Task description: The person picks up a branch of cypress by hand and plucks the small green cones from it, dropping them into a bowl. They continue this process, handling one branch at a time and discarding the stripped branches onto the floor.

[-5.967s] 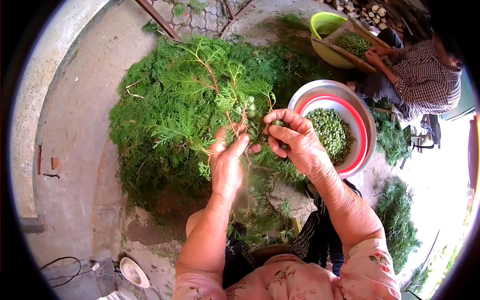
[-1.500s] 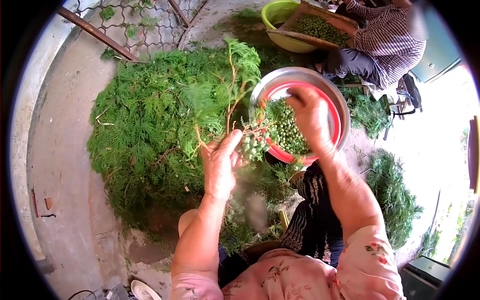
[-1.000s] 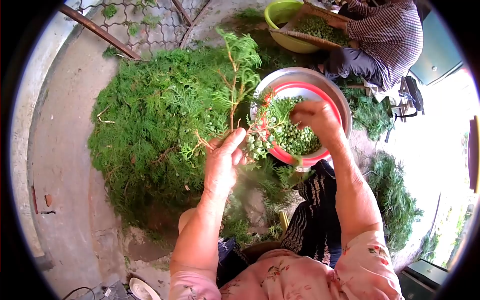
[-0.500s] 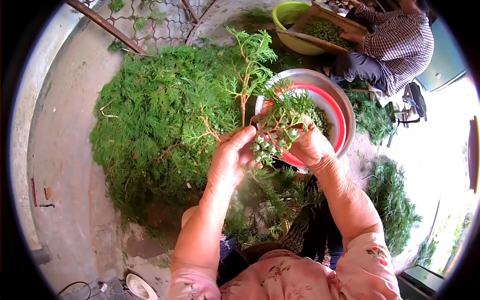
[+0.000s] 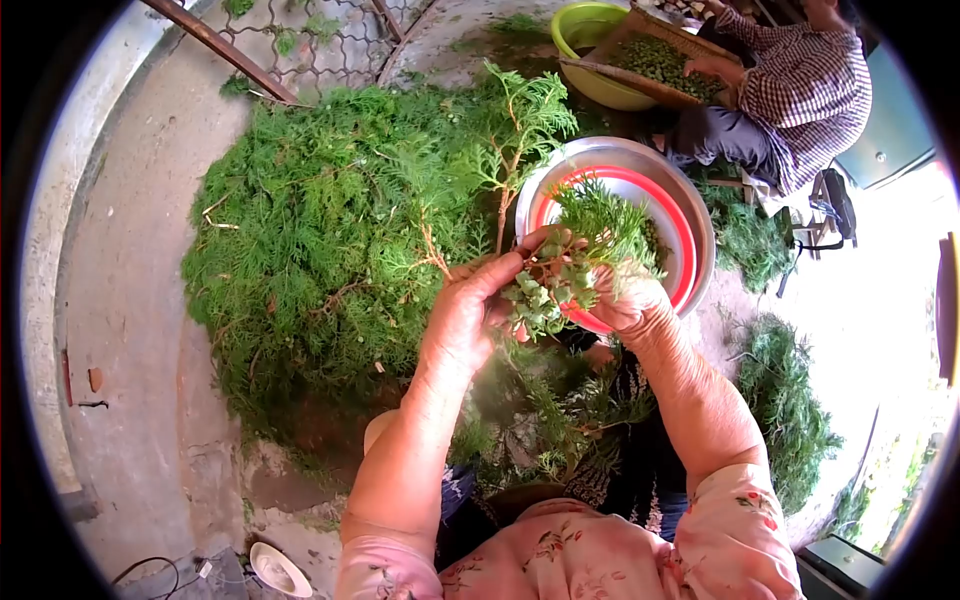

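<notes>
My left hand (image 5: pixel 462 318) is closed round the stem of a conifer branch (image 5: pixel 508 180), whose leafy upper part rises beyond the fingers. A cluster of pale green cones (image 5: pixel 540 295) hangs between my two hands. Close beside it, my right hand (image 5: pixel 632 300) is closed at the foliage, its fingertips partly hidden by leaves. Beneath the hands is a red-rimmed bowl (image 5: pixel 686 255) with green cones inside, set within a wide metal basin (image 5: pixel 703 215). The leafy sprig covers part of the bowl.
A large heap of cut conifer branches (image 5: pixel 320 240) lies to the left. More cuttings (image 5: pixel 785 400) lie at the right. A co-worker (image 5: pixel 805 100) sits at the upper right with a woven tray (image 5: pixel 690 45) over a yellow-green tub (image 5: pixel 575 30). A white shoe-like object (image 5: pixel 280 570) is at the lower left.
The leafy sprig between my hands has swung to the right, over the bowl. The cone cluster has turned, and my right hand has shifted slightly. The view has moved a little.
</notes>
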{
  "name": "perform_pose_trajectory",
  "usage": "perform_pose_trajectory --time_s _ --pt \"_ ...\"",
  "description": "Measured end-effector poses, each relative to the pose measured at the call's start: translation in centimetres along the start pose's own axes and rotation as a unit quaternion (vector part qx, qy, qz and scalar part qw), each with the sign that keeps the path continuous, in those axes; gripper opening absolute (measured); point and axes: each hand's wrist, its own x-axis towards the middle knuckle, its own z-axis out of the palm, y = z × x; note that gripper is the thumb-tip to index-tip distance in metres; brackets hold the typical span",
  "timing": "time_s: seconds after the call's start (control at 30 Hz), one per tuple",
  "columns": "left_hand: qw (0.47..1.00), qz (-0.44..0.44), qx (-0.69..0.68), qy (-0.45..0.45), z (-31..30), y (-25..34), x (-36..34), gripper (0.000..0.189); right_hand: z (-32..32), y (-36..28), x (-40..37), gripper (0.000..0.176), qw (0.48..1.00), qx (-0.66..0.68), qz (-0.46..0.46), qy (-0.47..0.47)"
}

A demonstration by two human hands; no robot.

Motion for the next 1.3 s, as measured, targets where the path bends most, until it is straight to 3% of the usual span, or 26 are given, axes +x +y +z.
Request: perform_pose_trajectory --time_s 0.1,0.2,0.23,0.33,0.4,0.43,0.53,0.67,0.8,0.83,0.87,0.93,1.0,1.03,1.1,1.13,1.2,1.23,1.27,1.3 --pt "0.999 0.017 0.050 -0.003 -0.6 -0.6 0.3 0.028 -1.0 1.3 0.4 0.040 0.999 0.034 0.003 0.021" --pt "0.999 0.032 0.040 0.002 -0.4 -0.6 0.0 0.019 0.2 0.8 0.1 0.034 0.998 -0.015 -0.035 0.053" --pt "0.998 0.039 0.043 0.002 -0.4 -0.7 0.0 0.018 0.7 0.2 0.0 0.029 0.944 -0.311 -0.049 0.103" --pt "0.996 0.063 0.060 0.015 -0.3 -1.2 0.1 0.017 0.5 1.5 0.1 0.021 0.981 -0.118 -0.096 0.118" --pt "0.992 0.079 0.085 0.045 -0.3 -1.6 0.4 0.020 -1.2 2.2 -0.1 0.028 0.909 -0.391 -0.114 0.084" --pt "0.994 0.072 0.069 0.051 0.0 -1.5 0.2 0.021 -1.7 2.3 -0.1 0.033 0.922 -0.370 -0.085 0.078" --pt "0.995 0.076 0.059 0.029 0.0 -0.9 0.1 0.020 -1.9 1.7 -0.1 0.046 0.835 -0.543 -0.075 0.043" --pt "0.998 0.051 0.045 0.014 -0.3 -1.3 0.1 0.015 -0.1 0.0 0.0 0.033 0.927 -0.356 -0.090 0.074" --pt "0.998 0.044 0.035 0.018 0.2 -0.9 0.0 0.015 -1.5 0.8 -0.1 0.036 0.960 -0.259 -0.076 0.071" --pt "0.998 0.048 0.037 0.018 0.0 -1.0 0.1 0.015 -2.2 1.9 0.5 0.046 0.961 -0.250 -0.091 0.078" --pt "0.998 0.053 0.038 0.017 -0.2 -1.1 0.1 0.015 -2.7 2.1 0.2 0.047 0.972 -0.210 -0.075 0.077" --pt "0.998 0.053 0.041 0.018 -0.2 -1.1 0.2 0.014 -0.4 0.4 0.0 0.047 0.987 -0.129 -0.044 0.079" --pt "0.998 0.046 0.043 0.023 0.0 -0.9 0.0 0.014 -0.4 0.7 0.2 0.031 0.996 0.050 -0.041 0.056" --pt "0.998 0.043 0.039 0.020 0.0 -0.9 0.0 0.014 -0.3 0.3 0.0 0.031 0.987 -0.135 -0.058 0.064" --pt "0.999 0.037 0.033 0.014 -0.3 -1.0 0.1 0.014 -0.4 0.2 -0.2 0.032 0.989 -0.130 -0.020 0.071" --pt "0.998 0.046 0.035 0.024 -0.3 -1.2 0.2 0.014 -0.9 0.6 -0.2 0.033 0.954 -0.291 -0.035 0.070" --pt "0.996 0.064 0.042 0.044 -0.3 -1.7 0.2 0.015 -1.7 1.3 -0.2 0.035 0.791 -0.602 -0.061 0.088" --pt "0.994 0.083 0.059 0.048 -0.2 -1.6 0.0 0.015 -1.7 1.2 -0.7 0.037 0.628 -0.772 -0.078 0.063" --pt "0.991 0.102 0.075 0.052 0.1 -1.3 -0.3 0.016 -1.6 1.0 -1.0 0.038 0.430 -0.898 -0.090 0.034" --pt "0.987 0.121 0.092 0.055 0.3 -1.1 -0.5 0.016 -1.7 0.6 -0.9 0.033 0.590 -0.798 -0.072 0.102"
